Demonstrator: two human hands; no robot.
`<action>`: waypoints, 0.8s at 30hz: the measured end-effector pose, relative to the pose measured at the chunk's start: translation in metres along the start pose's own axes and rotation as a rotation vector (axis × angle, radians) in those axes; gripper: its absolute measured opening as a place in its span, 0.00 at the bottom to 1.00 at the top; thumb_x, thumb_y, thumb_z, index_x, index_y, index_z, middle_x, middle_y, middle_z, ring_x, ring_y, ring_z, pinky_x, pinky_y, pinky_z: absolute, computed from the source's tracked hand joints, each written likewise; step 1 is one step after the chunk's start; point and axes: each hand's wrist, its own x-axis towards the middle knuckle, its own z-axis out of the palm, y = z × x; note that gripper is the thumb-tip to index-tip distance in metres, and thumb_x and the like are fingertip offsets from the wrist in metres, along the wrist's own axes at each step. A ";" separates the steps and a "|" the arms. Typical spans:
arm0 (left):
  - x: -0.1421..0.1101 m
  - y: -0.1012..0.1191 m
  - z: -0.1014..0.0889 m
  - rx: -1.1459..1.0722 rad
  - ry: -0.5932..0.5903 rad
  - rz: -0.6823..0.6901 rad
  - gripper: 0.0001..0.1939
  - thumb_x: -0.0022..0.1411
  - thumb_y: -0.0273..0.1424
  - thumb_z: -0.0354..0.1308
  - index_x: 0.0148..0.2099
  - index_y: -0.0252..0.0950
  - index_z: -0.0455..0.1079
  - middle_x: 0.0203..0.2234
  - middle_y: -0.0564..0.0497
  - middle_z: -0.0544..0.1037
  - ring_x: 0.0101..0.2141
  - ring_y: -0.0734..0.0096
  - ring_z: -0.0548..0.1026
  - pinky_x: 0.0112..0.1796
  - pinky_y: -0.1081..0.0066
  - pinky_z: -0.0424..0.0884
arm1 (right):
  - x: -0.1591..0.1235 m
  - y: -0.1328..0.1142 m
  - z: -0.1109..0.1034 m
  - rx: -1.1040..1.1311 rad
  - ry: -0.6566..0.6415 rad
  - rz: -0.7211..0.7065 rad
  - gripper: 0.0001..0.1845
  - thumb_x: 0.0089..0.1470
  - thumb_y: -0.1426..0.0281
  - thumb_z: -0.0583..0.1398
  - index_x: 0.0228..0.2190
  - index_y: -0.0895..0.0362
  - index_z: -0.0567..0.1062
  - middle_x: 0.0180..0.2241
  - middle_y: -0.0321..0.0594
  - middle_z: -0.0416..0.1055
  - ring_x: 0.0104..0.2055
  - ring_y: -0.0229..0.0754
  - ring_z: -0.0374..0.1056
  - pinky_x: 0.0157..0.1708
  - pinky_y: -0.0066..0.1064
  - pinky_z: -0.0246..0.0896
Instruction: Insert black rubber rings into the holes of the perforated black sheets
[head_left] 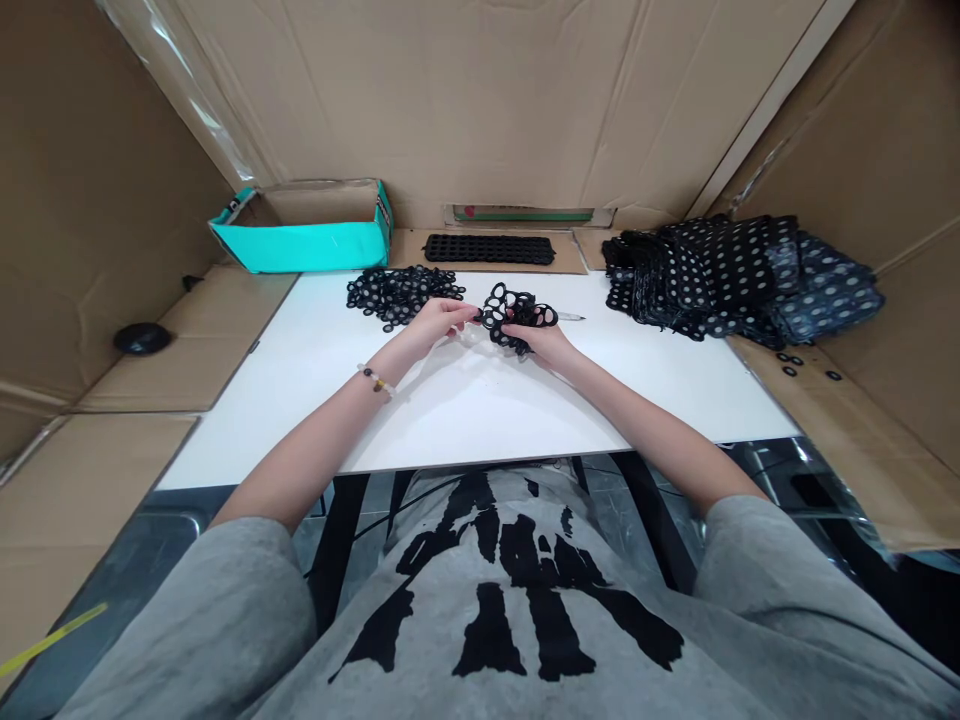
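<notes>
Over the white tabletop, my right hand (546, 342) is closed on a crumpled black sheet full of round holes (498, 304), bunched between thumb and fingers. Thumb and fingertips of my left hand (444, 316) pinch a small black bit at the sheet's left edge. Whether that bit is a loose ring or still part of the sheet is too small to tell. Just behind my left hand lies a heap of small black rings (401, 292). A pen-like white stick (571, 317) pokes out beyond my right hand.
A turquoise open box (307, 247) stands at the back left, beside a black slotted strip (489, 249). Stacked black dotted sheets (720, 275) fill the back right, with several loose rings (789, 371) nearby. Cardboard walls (480, 110) enclose the white table (480, 420). A black disc (142, 339) lies left.
</notes>
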 end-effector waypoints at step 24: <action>0.020 -0.016 -0.084 0.663 0.596 0.525 0.11 0.67 0.39 0.59 0.40 0.40 0.80 0.42 0.42 0.82 0.51 0.51 0.70 0.57 0.52 0.61 | 0.000 -0.002 0.000 0.037 0.028 0.033 0.23 0.29 0.66 0.76 0.30 0.53 0.74 0.31 0.31 0.74 0.40 0.42 0.73 0.53 0.40 0.71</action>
